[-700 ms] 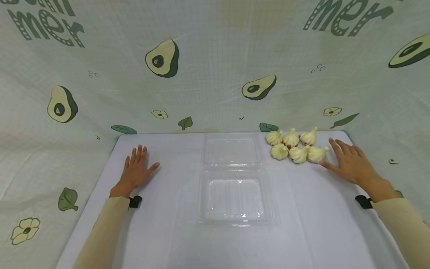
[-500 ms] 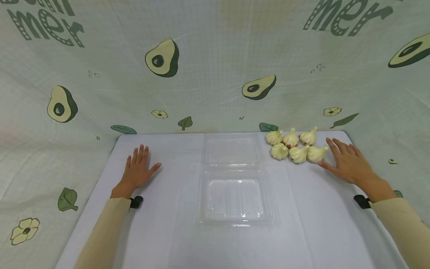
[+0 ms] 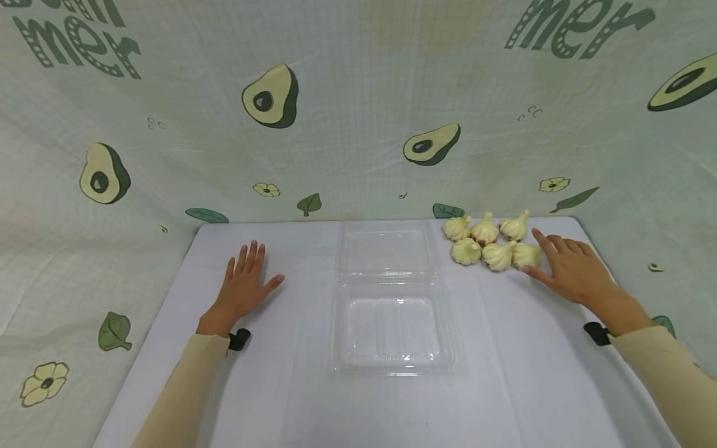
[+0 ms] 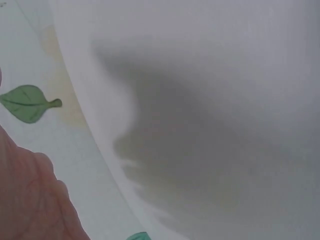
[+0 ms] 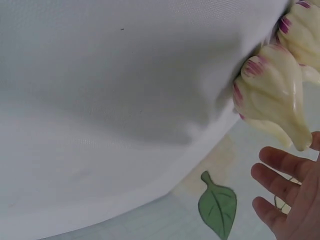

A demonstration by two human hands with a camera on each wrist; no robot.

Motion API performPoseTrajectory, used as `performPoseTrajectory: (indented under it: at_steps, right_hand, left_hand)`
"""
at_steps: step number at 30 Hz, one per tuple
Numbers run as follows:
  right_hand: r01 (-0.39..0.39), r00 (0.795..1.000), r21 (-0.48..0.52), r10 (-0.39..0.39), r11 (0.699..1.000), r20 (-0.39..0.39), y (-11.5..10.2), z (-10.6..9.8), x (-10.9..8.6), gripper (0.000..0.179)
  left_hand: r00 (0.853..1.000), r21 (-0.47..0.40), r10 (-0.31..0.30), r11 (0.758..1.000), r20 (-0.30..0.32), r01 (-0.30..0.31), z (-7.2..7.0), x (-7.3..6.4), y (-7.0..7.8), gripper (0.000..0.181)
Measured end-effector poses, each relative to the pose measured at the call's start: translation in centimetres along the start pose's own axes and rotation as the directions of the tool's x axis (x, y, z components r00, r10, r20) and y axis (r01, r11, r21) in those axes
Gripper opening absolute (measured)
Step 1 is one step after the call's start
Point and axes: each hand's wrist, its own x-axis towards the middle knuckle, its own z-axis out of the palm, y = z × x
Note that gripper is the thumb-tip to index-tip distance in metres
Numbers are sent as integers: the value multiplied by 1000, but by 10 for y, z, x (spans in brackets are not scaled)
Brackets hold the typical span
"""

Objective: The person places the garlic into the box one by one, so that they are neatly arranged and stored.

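One garlic bulb lies just beside the spread right grip; left grip likewise spread.

Both hands have shifted inward, the right nearer the garlic bulbs

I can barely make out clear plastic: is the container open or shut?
Open: the clear container lies unfolded on the white table, its lid spread flat beyond its base.

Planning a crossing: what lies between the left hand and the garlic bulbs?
Head view: the open clear container, on the white tabletop, lies between the left hand and the garlic bulbs.
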Motion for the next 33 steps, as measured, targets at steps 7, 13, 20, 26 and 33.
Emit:
performPoseTrajectory:
  at_steps: [7,13,20,26,33]
  right_hand:
    - [43,999,-31,-44,999,-32,-6,0,3,79]
    - [33,999,-44,-33,999,-5,-10,0,6,75]
    - [54,999,-67,-54,996,-4,-14,2,8,71]
    - [77,996,-61,-79,995,-35,-17,1,11,69]
    - [77,996,-66,-80,995,-48,-17,2,13,60]
  left_hand:
    - [999,19,35,999,2,-35,4,-2,16,99]
    - [998,8,68,998,-12,-68,6,-6,31,96]
    - [996,7,85,996,-1,-85,10,-8,45,94]
    - [992,-12,127,992,-10,-127,12,-12,56,92]
    - [989,-16,148,989,-2,-148,17,-17,65,89]
